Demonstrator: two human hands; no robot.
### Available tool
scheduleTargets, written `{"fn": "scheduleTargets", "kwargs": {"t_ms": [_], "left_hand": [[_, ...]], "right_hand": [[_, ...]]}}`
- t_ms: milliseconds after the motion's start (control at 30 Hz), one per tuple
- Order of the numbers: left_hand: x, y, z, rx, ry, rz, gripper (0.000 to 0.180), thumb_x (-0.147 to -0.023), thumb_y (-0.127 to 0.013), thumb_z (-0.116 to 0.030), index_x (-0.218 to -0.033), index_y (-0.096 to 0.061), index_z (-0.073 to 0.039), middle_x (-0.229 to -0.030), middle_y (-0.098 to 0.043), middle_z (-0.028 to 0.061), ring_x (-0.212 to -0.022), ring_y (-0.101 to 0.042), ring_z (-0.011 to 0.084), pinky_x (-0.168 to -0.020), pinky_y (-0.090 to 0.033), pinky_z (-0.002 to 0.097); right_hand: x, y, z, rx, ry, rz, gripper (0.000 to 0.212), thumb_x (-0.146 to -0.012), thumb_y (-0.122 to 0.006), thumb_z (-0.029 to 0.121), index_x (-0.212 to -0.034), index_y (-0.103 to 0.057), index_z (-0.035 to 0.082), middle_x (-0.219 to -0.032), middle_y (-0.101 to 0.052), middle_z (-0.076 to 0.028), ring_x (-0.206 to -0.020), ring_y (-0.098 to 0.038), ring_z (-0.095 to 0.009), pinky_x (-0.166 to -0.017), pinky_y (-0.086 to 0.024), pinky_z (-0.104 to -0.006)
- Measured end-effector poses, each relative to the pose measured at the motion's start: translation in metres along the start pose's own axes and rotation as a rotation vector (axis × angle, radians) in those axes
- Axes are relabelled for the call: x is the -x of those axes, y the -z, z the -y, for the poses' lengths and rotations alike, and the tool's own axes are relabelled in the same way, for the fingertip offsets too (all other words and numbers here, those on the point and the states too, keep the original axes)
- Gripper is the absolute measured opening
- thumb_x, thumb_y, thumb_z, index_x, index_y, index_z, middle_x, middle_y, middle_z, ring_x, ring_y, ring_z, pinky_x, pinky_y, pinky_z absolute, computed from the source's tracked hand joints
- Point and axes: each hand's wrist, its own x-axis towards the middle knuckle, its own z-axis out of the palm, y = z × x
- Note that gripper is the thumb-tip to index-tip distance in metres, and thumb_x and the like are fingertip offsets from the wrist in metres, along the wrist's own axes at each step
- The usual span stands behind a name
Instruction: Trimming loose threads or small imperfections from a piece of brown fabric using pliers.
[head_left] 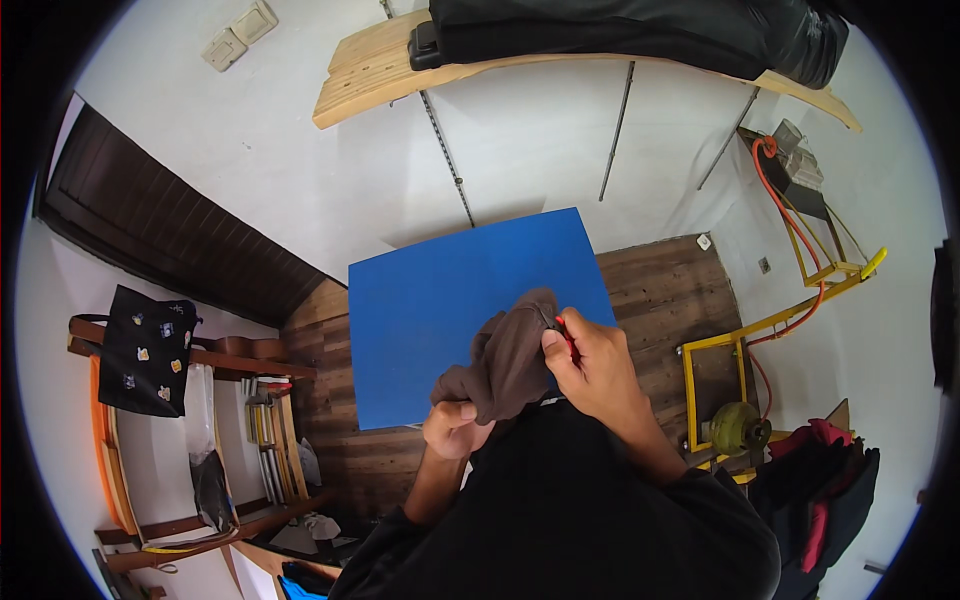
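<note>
Ok, L hand (455, 432) grips brown cloth (508, 358) nr btm; R hand (602, 370) holds sm. red tool (574, 350) nr top.

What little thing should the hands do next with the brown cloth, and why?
Maybe the left hand should gently pull the brown cloth flatter. It's bunched up in folds, and the right hand has a small red thing, mostly hidden by the fingers, right by the cloth's edge. Fewer folds could make that spot easier to see.
</note>
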Motion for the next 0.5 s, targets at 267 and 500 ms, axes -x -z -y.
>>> {"fn": "scheduleTargets", "kwargs": {"t_ms": [267,500], "left_hand": [[-0.007,-0.014,-0.005,-0.041,0.052,-0.049,0.017,-0.075,-0.047,-0.016,-0.076,-0.053,0.001,-0.076,-0.054,0.0098,-0.079,-0.049,0.0204,-0.074,-0.038,0.0317],[-0.016,-0.016,-0.003,0.238,0.045,0.014,0.018,-0.083,-0.048,-0.022,-0.082,-0.05,-0.004,-0.098,-0.057,0.0156,-0.098,-0.052,0.0277,-0.092,-0.04,0.0419]], "right_hand": [[0.0,0.004,-0.001,0.021,0.05,0.007,0.024,-0.086,-0.061,0.016,-0.075,-0.045,0.0,-0.055,-0.041,-0.012,-0.046,-0.038,-0.023,-0.046,-0.035,-0.0341],[-0.002,0.011,-0.003,-0.003,0.004,-0.035,0.023,-0.083,-0.067,0.017,-0.082,-0.051,0.0,-0.059,-0.051,-0.014,-0.049,-0.054,-0.027,-0.046,-0.041,-0.0355]]}}
